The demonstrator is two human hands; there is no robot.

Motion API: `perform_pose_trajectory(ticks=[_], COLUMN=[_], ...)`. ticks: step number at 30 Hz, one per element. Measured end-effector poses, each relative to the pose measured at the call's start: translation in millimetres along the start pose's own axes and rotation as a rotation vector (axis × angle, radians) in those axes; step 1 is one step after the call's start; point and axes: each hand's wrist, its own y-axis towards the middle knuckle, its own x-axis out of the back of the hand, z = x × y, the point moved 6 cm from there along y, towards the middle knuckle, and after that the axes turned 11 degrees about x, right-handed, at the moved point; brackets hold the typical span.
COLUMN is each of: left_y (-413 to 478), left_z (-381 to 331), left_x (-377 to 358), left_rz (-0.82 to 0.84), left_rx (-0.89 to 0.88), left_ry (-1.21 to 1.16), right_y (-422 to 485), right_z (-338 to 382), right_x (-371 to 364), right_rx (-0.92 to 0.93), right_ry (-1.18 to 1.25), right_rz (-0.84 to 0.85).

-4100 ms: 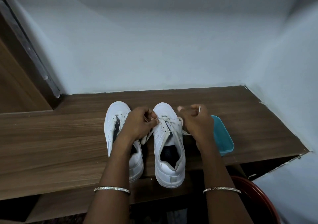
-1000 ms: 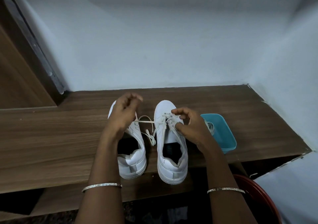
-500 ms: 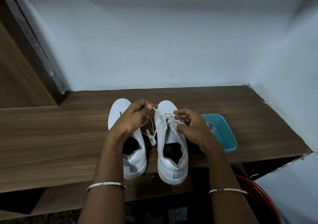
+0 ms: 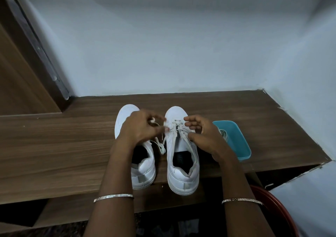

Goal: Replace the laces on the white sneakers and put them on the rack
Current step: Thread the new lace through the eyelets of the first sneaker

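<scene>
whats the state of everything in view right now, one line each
left hand: pinching lace
right hand: open, over right sneaker
right sneaker: upright on shelf, front eyelets laced
left sneaker: upright, front hidden by left hand
lace: threaded in right sneaker, end loose between sneakers
teal tray: holds a coiled lace

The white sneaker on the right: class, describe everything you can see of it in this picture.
The right sneaker is white and low-cut, seemingly smooth leather, with a thick white sole and dark lining. It stands upright on the wooden shelf, toe towards the wall, heel just past the front edge, beside but apart from the other sneaker. A cream lace crosses the eyelets near its toe, and a loose end trails left. The left hand pinches the lace. The right hand lies open by the lacing, thumb at the sneaker's right side.
</scene>
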Motion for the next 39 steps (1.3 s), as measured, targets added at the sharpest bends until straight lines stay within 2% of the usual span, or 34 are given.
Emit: perform_pose_trajectory(ticks=[2, 4, 6, 9, 11, 14, 16, 17, 19, 22, 24, 26, 28, 30, 34, 39], left_y=[1.4, 1.6, -0.3, 0.7, 2.4, 2.6, 1.9, 1.6, 2.5, 1.1, -0.1, -2.4, -3.1, -4.0, -1.0, -1.5], left_z=[1.3, -0.8, -2.9, -1.1, -4.0, -9.9, -7.9, -5.1, 4.3, 12.5, 10.4, 3.3, -2.1, -7.0, -14.6, -16.5], left_x=[-11.2, -14.3, -13.3, -8.9, -8.0, -3.4, -1.1, 0.3, 5.7, 20.3, 24.0, 19.9, 6.5, -5.6, -13.9, -20.0], left_rz=[0.044, 0.046, 0.075, 0.091, 0.102, 0.188, 0.252, 0.263, 0.173, -0.075, -0.155, -0.156, -0.043, 0.047, 0.017, 0.049], left_rx=[0.031, 0.0, -0.033, 0.04, 0.092, 0.118, 0.136, 0.16, 0.201, 0.162, 0.13, 0.078, 0.025, -0.019, -0.08, -0.159], left_ry=[0.184, 0.117, -0.108, -0.362, -0.663, -1.266, -1.492, -1.529, -1.42, -0.956, -0.642, -0.378, -0.206, -0.086, 0.07, 0.035], right_y=[0.0, 0.0, 0.7, 2.3, 4.1, 6.7, 7.1, 7.0, 6.0, 5.4, 5.7, 5.6, 5.7, 5.8, 7.3, 7.0], right_z=[-0.4, -0.5, -1.2, -2.3, -3.1, -5.1, -6.8, -7.3, -7.6, -6.0, -5.3, -6.0, -7.6, -8.6, -11.2, -12.5], right_x=[0.5, 0.9, 0.9, -0.6, -2.5, -4.1, -3.6, -3.5, -3.0, -3.0, -3.0, -2.5, -2.6, -3.3, -3.8, -4.2], right_rx=[0.0, 0.003, 0.002, 0.0, 0.007, 0.006, 0.005, 0.003, -0.007, -0.023, -0.024, -0.026, -0.031, -0.035, -0.048, -0.051], right_ry=[-0.009, -0.01, -0.011, -0.02, -0.026, -0.033, -0.022, -0.018, -0.014, -0.007, -0.001, 0.003, 0.001, -0.008, 0.0, 0.015], right_rz=[-0.01, -0.023, -0.048, -0.098, -0.12, -0.143, -0.156, -0.161, -0.166, -0.161, -0.164, -0.174, -0.179, -0.177, -0.183, -0.188])
